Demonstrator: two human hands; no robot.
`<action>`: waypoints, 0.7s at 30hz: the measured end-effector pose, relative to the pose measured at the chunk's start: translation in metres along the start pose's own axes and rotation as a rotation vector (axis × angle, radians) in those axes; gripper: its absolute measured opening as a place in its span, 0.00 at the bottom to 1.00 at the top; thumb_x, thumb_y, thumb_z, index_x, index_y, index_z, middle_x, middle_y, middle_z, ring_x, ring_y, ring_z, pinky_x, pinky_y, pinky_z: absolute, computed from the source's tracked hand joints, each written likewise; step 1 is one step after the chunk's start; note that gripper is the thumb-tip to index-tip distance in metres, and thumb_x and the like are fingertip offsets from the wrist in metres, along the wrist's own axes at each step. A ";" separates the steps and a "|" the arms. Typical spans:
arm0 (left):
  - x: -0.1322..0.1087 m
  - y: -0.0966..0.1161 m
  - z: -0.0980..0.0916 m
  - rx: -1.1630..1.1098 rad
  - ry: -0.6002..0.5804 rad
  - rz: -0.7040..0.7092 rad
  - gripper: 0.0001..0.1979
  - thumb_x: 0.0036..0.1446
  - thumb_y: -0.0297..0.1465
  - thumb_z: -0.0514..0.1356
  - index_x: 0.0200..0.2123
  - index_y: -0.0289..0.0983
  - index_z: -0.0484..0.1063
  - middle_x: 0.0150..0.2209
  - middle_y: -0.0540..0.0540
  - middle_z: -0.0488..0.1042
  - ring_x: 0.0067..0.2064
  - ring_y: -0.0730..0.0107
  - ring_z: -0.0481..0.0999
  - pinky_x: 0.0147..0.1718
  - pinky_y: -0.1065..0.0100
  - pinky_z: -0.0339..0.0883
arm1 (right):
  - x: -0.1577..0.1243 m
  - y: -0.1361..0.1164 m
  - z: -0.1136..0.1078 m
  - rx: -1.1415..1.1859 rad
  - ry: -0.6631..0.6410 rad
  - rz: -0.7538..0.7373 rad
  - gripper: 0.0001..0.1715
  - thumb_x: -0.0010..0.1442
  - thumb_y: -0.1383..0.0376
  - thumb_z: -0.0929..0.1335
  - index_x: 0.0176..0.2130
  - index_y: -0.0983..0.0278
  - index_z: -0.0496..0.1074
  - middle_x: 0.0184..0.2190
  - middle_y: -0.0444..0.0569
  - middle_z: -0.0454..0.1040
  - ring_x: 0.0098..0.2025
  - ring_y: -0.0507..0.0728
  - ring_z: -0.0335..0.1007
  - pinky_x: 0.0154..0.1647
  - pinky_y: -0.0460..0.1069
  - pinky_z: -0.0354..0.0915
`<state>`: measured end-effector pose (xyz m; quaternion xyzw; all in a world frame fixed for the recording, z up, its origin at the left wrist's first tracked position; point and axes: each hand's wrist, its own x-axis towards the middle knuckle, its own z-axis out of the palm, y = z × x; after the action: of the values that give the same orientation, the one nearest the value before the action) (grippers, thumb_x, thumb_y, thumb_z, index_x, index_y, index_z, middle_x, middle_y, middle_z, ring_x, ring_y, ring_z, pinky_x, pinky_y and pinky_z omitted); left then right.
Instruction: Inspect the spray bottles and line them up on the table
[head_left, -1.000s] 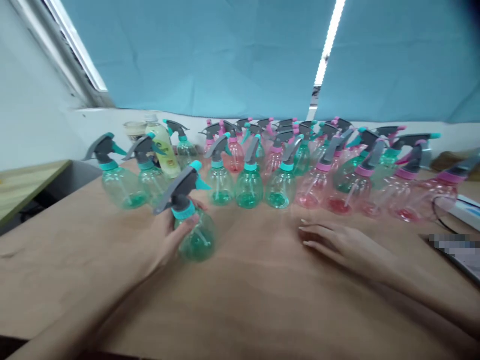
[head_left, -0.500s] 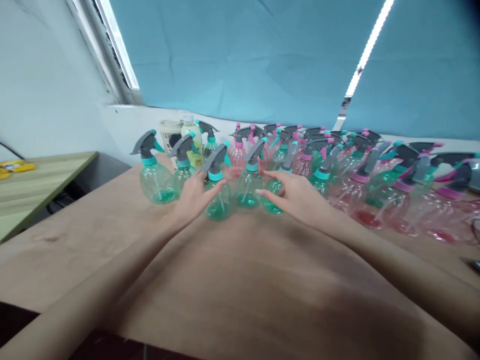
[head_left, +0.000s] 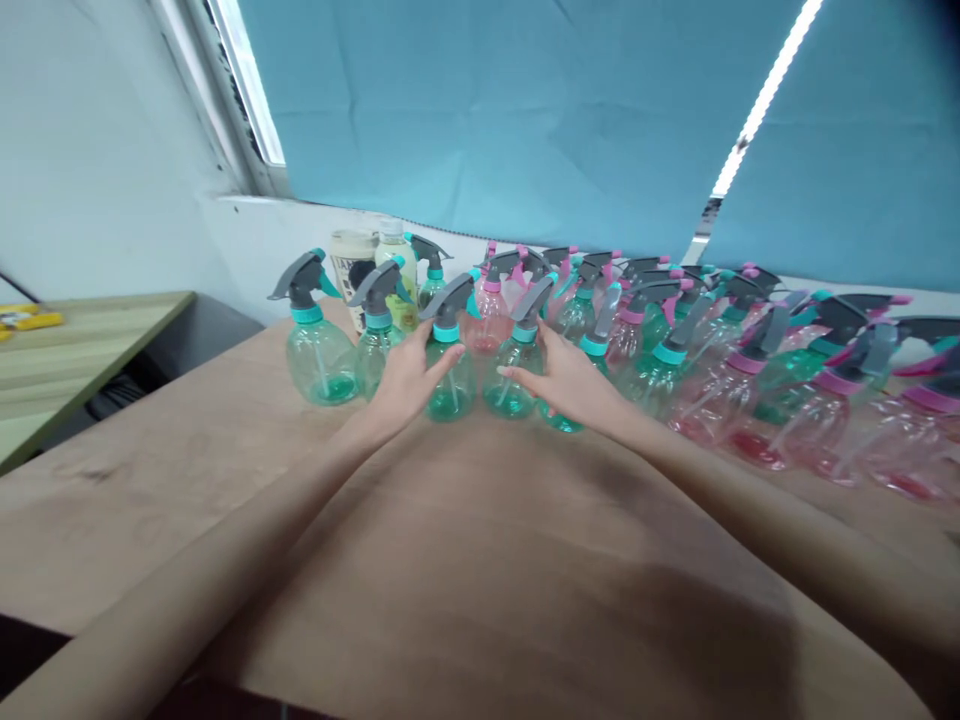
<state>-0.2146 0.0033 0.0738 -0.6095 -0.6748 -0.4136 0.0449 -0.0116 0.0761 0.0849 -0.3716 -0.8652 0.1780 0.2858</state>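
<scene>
My left hand (head_left: 411,378) is closed around the left side of a green spray bottle (head_left: 453,392) with a teal collar and grey trigger head. Its thumb lies across the front, and the other fingers pass behind. Just to the right, my right hand (head_left: 566,375) is wrapped on the right side of a second green spray bottle (head_left: 510,398), thumb across its front; its other fingers are partly hidden. Both bottles stand upright on the wooden table (head_left: 465,530), with a little liquid and a dip tube inside. Another green spray bottle (head_left: 596,350) is partly covered by my right hand.
Two green spray bottles (head_left: 321,365) stand to the left. Behind them are a printed cup (head_left: 352,250) and a capped bottle (head_left: 391,245). Several pink and green spray bottles (head_left: 757,420) crowd the right side. A lower wooden table (head_left: 90,350) is at far left.
The left spray bottle has moved back, level with its neighbour, with my left hand on it. My right hand has shifted left onto the second bottle. The view has turned slightly.
</scene>
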 end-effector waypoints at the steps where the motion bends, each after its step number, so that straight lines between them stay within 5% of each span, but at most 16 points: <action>1: 0.001 -0.001 0.000 0.005 -0.002 -0.002 0.25 0.61 0.43 0.56 0.55 0.33 0.65 0.50 0.36 0.76 0.52 0.48 0.74 0.51 0.52 0.65 | 0.001 0.000 0.002 0.012 0.006 -0.007 0.47 0.60 0.52 0.67 0.69 0.64 0.47 0.60 0.64 0.63 0.56 0.74 0.66 0.48 0.66 0.67; 10: 0.005 0.001 0.003 -0.003 -0.016 -0.045 0.27 0.63 0.42 0.55 0.59 0.32 0.61 0.50 0.33 0.76 0.50 0.44 0.75 0.49 0.48 0.67 | 0.014 0.002 0.014 0.061 0.039 -0.017 0.48 0.58 0.55 0.68 0.68 0.68 0.46 0.58 0.66 0.66 0.59 0.74 0.63 0.52 0.66 0.64; 13: 0.000 0.006 -0.001 -0.037 -0.019 -0.054 0.29 0.63 0.42 0.55 0.62 0.33 0.57 0.56 0.32 0.71 0.57 0.44 0.71 0.53 0.49 0.64 | 0.016 0.003 0.016 0.007 0.051 -0.003 0.48 0.58 0.55 0.69 0.67 0.71 0.47 0.61 0.68 0.63 0.61 0.74 0.59 0.55 0.66 0.62; 17: -0.024 0.010 -0.008 -0.064 -0.024 -0.072 0.34 0.64 0.40 0.54 0.68 0.36 0.45 0.66 0.32 0.57 0.66 0.48 0.58 0.60 0.48 0.58 | 0.014 0.002 0.016 -0.024 0.040 0.011 0.47 0.59 0.56 0.68 0.65 0.77 0.48 0.54 0.71 0.68 0.56 0.73 0.66 0.50 0.63 0.65; 21: -0.062 0.007 -0.014 -0.127 -0.028 -0.055 0.35 0.63 0.39 0.54 0.68 0.42 0.43 0.67 0.38 0.58 0.67 0.52 0.57 0.62 0.48 0.56 | 0.011 0.001 0.015 -0.027 0.028 0.003 0.44 0.59 0.57 0.68 0.64 0.77 0.51 0.50 0.70 0.71 0.51 0.72 0.71 0.46 0.62 0.67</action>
<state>-0.1994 -0.0550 0.0515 -0.5982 -0.6642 -0.4481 -0.0145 -0.0265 0.0831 0.0772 -0.3793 -0.8628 0.1614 0.2927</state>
